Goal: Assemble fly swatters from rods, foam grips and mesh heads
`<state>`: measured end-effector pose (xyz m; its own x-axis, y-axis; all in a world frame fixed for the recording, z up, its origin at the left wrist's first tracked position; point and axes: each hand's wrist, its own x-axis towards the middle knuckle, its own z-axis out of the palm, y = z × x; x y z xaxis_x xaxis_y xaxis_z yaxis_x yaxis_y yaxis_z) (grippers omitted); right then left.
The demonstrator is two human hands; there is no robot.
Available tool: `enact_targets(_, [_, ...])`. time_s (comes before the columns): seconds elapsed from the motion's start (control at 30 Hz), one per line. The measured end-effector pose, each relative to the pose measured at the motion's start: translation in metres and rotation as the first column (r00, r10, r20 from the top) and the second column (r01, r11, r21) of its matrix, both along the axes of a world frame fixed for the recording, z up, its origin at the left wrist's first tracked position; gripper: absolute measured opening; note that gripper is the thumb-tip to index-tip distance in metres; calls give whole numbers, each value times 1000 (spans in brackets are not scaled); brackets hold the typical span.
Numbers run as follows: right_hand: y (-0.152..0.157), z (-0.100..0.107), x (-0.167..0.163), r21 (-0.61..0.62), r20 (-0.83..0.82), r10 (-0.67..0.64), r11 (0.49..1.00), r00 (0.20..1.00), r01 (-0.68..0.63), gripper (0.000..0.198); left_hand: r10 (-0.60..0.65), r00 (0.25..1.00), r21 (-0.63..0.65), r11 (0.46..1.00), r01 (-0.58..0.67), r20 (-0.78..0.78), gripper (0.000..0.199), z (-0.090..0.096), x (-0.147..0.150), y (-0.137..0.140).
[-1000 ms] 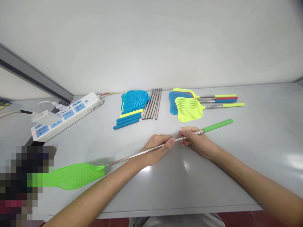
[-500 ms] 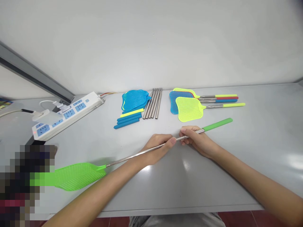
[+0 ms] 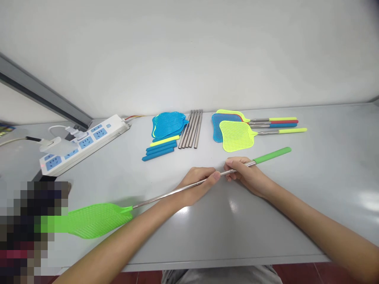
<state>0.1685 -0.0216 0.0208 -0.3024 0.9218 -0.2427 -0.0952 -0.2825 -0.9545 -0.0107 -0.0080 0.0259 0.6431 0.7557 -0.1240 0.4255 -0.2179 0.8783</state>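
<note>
A green fly swatter (image 3: 100, 219) with a long, drawn-out metal rod lies slantwise across the view, its mesh head at the lower left and its green grip at the upper right. My left hand (image 3: 199, 184) is closed round the middle of the rod, thumb along it. Close by, my right hand (image 3: 244, 173) pinches the thicker part of the rod just below the green grip. Blurred blocks cover the far left end of the mesh head.
Behind my hands lie blue swatter heads (image 3: 168, 125), blue and yellow grip sleeves (image 3: 161, 150) and several metal rods (image 3: 191, 129). Shortened fly swatters (image 3: 238, 136) are stacked at the right. A white power strip (image 3: 85, 144) with plugged cables stands at the left.
</note>
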Motion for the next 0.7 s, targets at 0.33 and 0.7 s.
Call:
enact_targets(0.33, [0,-2,1,0,0,0,1000,1000,0,32,-5,1000,-6,1000,5,3,46,1,0,0])
enact_targets(0.7, [0,-1,1,14,-1,6,1000,1000,-6,32,-7,1000,-11,1000,7,3,47,2,0,0])
